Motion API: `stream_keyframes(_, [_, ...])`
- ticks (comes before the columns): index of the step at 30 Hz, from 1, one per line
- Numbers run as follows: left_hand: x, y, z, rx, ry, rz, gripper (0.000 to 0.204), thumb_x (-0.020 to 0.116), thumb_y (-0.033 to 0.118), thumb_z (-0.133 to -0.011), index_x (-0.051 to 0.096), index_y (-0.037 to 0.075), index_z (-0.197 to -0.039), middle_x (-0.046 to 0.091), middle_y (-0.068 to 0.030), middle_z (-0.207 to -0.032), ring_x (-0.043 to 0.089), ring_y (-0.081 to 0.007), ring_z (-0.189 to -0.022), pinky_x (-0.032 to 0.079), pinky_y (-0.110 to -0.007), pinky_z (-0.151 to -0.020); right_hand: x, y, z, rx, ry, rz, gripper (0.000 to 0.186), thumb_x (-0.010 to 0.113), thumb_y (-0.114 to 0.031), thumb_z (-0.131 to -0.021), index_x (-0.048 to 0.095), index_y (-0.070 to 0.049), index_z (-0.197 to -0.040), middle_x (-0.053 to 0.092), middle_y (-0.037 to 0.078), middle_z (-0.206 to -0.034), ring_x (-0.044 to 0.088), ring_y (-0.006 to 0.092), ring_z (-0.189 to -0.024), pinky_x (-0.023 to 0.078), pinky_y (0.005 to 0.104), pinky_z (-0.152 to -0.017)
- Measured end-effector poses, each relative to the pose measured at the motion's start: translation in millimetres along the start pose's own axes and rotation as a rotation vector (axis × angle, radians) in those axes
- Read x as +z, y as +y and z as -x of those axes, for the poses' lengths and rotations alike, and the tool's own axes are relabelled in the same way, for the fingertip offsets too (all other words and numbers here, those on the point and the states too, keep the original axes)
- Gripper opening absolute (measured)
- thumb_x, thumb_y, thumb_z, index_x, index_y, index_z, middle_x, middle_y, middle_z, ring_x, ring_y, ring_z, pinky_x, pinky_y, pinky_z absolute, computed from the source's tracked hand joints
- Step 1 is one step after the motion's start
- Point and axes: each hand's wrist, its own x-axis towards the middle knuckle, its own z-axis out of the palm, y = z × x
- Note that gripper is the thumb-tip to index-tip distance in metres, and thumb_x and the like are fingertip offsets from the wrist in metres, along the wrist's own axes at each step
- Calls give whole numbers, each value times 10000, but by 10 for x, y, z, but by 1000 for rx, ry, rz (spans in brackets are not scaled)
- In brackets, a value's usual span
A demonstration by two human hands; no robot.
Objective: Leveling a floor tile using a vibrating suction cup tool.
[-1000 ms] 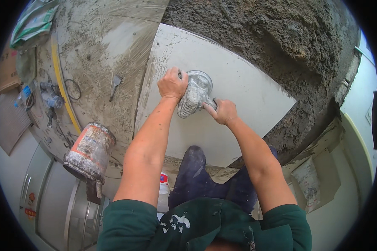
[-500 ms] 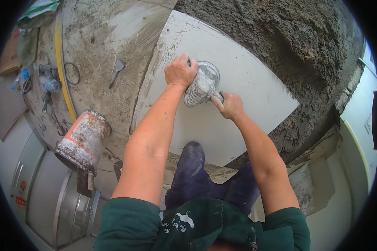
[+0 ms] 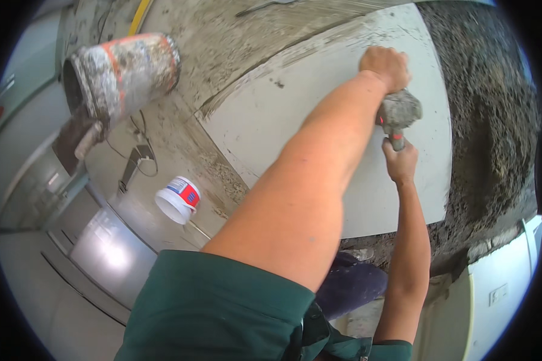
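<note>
A worker's right hand (image 3: 401,161) closes around the handle (image 3: 397,143) of a grey, crusted tool (image 3: 402,109) on a pale tile (image 3: 271,132) that stretches wide to the left and meets rough mortar (image 3: 491,126) along its right edge. The left hand (image 3: 385,67) curls at the tool's far end, its grip hidden. A white tub (image 3: 173,209) carries a red-and-blue label (image 3: 190,194), unreadable here.

At your ten o'clock you have a large, splattered bucket (image 3: 135,72) with orange bands, a pale-handled tool (image 3: 88,139) by its rim. Beyond it, toward eleven, you see a yellow strip (image 3: 140,17). A dark flat tool (image 3: 268,6) sits at your twelve. Near your nine is a white tub (image 3: 179,198) with a red-and-blue label; at your four, a wall socket (image 3: 498,294).
</note>
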Motion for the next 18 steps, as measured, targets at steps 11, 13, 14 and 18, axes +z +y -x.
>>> stream_keyframes(11, [7, -227, 207, 118, 24, 52, 304, 570, 246, -878, 779, 164, -1082, 761, -86, -1110, 725, -257, -1056, 557, -386, -883, 178, -44, 129, 147, -144, -254, 220, 700, -195, -830, 669, 20, -866, 639, 41, -770, 551, 155, -683, 451, 323, -662])
stream_keyframes(13, [22, -413, 426, 78, 22, 79, 299, 569, 234, -877, 781, 160, -1074, 761, -88, -1109, 724, -257, -1060, 556, -382, -887, 293, -107, 236, 129, -235, -211, 192, 693, -144, -790, 673, 18, -891, 646, 43, -774, 557, 156, -690, 458, 327, -663])
stream_keyframes(14, [44, -553, 572, 61, 28, 89, 297, 568, 224, -874, 781, 153, -1069, 761, -98, -1105, 726, -259, -1056, 558, -386, -884, 424, -82, 300, 87, -259, -209, 193, 687, -127, -775, 674, 18, -902, 645, 47, -774, 561, 157, -697, 464, 332, -668])
stream_keyframes(18, [-31, -1309, 1402, -58, 2, 135, 266, 616, 265, -832, 769, 104, -979, 757, -157, -1041, 736, -308, -988, 573, -455, -841, 1162, -341, 757, -69, -308, -170, 164, 713, -122, -782, 635, 7, -849, 616, 53, -740, 550, 149, -695, 476, 345, -679])
